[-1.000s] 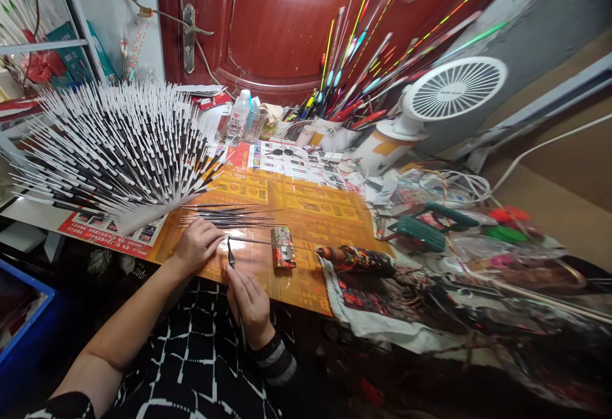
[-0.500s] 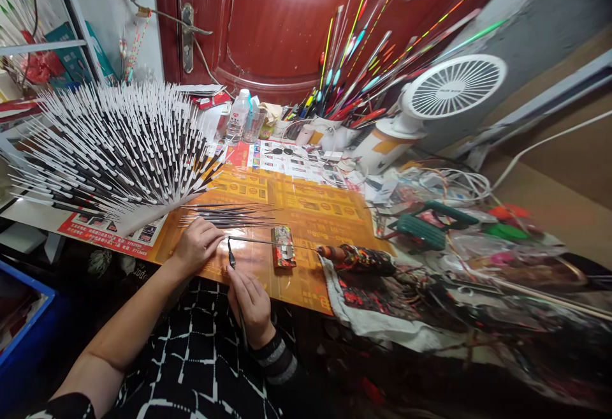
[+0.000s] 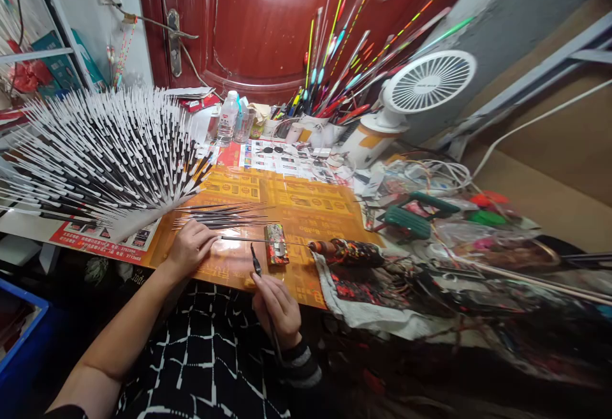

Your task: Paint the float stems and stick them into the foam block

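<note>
My left hand (image 3: pixel 191 247) pinches the left end of a thin dark fishing float (image 3: pixel 243 239), held level over the amber table cover. The float's fine wire end runs right to the nose of a paint-spattered rotary tool (image 3: pixel 354 254). In my right hand (image 3: pixel 277 304), fingers closed round its handle, is a small paintbrush (image 3: pixel 257 264) with a black tip pointing up. That tip is just under the float; whether it touches, I cannot tell. A paint-smeared block (image 3: pixel 276 250) sits behind the float's right part. Several dark floats (image 3: pixel 222 215) lie beyond my left hand.
A dense fan of white-and-black floats (image 3: pixel 129 157) stands on the left. At the back are a plastic bottle (image 3: pixel 227 118), cups of bright floats and a white fan (image 3: pixel 430 82). To the right are a stained cloth (image 3: pixel 373 317), a green-handled tool (image 3: pixel 406 221) and tangled cables.
The brush has moved right along the float, away from my left fingers, and its tip sits slightly lower. My left hand keeps its hold. The whole view has shifted slightly right.
</note>
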Available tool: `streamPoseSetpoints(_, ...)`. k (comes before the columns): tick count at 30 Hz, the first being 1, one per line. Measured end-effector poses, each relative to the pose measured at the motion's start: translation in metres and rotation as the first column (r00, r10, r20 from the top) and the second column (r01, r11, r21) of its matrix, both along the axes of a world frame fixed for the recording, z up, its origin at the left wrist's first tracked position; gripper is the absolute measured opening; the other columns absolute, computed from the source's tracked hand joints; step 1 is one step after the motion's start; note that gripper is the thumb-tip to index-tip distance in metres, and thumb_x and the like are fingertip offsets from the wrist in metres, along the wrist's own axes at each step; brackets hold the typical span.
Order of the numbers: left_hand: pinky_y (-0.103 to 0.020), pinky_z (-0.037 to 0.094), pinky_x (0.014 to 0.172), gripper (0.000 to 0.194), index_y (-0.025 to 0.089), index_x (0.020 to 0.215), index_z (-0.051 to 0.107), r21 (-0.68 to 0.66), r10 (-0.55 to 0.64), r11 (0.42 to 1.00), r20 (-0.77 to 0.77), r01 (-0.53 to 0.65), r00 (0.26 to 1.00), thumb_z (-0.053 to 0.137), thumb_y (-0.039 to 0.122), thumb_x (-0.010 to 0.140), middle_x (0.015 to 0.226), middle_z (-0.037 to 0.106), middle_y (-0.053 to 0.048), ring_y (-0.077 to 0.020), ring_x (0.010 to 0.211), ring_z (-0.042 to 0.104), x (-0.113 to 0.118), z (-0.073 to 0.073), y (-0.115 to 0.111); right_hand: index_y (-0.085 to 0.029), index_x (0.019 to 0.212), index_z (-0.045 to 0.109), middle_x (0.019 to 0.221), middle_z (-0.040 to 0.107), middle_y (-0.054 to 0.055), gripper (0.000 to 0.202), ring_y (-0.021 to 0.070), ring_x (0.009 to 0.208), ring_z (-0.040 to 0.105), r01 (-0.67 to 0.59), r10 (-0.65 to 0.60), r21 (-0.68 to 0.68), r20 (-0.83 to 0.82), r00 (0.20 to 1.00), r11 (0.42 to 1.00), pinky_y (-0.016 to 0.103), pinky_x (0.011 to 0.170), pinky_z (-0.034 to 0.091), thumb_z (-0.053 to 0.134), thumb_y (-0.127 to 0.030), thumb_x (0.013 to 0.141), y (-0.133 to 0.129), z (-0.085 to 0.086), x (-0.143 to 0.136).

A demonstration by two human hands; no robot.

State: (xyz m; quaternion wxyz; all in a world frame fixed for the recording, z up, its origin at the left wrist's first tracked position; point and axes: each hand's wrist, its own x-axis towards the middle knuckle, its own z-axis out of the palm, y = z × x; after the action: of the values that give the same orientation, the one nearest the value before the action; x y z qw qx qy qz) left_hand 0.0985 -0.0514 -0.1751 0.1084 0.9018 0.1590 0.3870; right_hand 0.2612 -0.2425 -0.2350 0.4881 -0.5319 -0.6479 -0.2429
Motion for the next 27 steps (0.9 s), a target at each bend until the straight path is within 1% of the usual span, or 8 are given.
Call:
streamPoseSetpoints(3,-0.033,0.048,0.076,0.019,0.020,0.093,0.071,0.002,0.000,1.000,0.013,0.000,1.000,0.056,0.028,0.101,0.082,0.068,-0.004,-0.0184,0.080,0.058,0.000,0.003,0.000,-0.020,0.151,0.046,0.105,0.075,0.010,0.063,0.0198,0.094,0.071,0.074,-0.074,0.021,0.014,0.997,0.997,0.033,0.079,0.064,0.059,-0.004,0.092,-0.007,0.000,0.014)
streamPoseSetpoints(7,-0.033,0.048,0.076,0.019,0.020,0.091,0.070,-0.009,-0.006,1.000,0.025,0.006,1.000,0.056,0.028,0.101,0.081,0.068,-0.004,-0.0179,0.080,0.058,0.000,0.006,0.001,-0.016,0.151,0.047,0.103,0.074,0.011,0.062,0.0203,0.092,0.070,0.123,-0.124,0.047,0.020,0.992,0.991,0.033,0.078,0.062,0.060,-0.003,0.091,-0.008,-0.003,0.021)
streamPoseSetpoints(10,-0.033,0.048,0.076,0.017,0.020,0.092,0.070,-0.002,-0.006,1.000,0.017,0.006,1.000,0.056,0.026,0.101,0.082,0.068,-0.003,-0.0178,0.080,0.058,0.000,0.007,0.003,-0.014,0.151,0.046,0.102,0.074,0.013,0.063,0.0211,0.093,0.070,0.147,-0.149,0.044,0.052,0.988,0.988,0.034,0.079,0.062,0.061,-0.003,0.091,-0.007,-0.005,0.021)
streamPoseSetpoints(15,-0.033,0.048,0.077,0.017,0.020,0.093,0.070,0.011,-0.009,1.000,0.010,0.009,1.000,0.056,0.026,0.101,0.084,0.070,-0.003,-0.0178,0.080,0.058,0.000,0.008,0.004,-0.018,0.153,0.044,0.105,0.075,0.011,0.066,0.0203,0.095,0.070,0.180,-0.180,0.008,0.059,0.982,0.984,0.034,0.083,0.062,0.061,-0.003,0.091,-0.006,-0.009,0.020)
streamPoseSetpoints(20,-0.034,0.048,0.076,0.019,0.021,0.092,0.071,0.010,-0.008,1.000,0.011,0.007,1.000,0.055,0.028,0.101,0.083,0.070,-0.004,-0.0183,0.080,0.059,0.000,0.008,0.004,-0.017,0.152,0.045,0.109,0.075,0.011,0.062,0.0198,0.099,0.071,0.182,-0.181,-0.006,0.040,0.983,0.983,0.033,0.088,0.061,0.061,-0.007,0.093,-0.005,-0.013,0.020)
streamPoseSetpoints(27,-0.034,0.049,0.076,0.018,0.021,0.092,0.070,0.026,-0.003,1.000,0.004,0.003,1.000,0.056,0.026,0.101,0.085,0.070,-0.004,-0.0187,0.081,0.060,0.000,0.006,0.006,-0.019,0.152,0.045,0.109,0.075,0.011,0.062,0.0202,0.098,0.071,0.211,-0.211,0.001,0.026,0.977,0.978,0.034,0.087,0.062,0.059,-0.007,0.093,-0.002,-0.014,0.018)
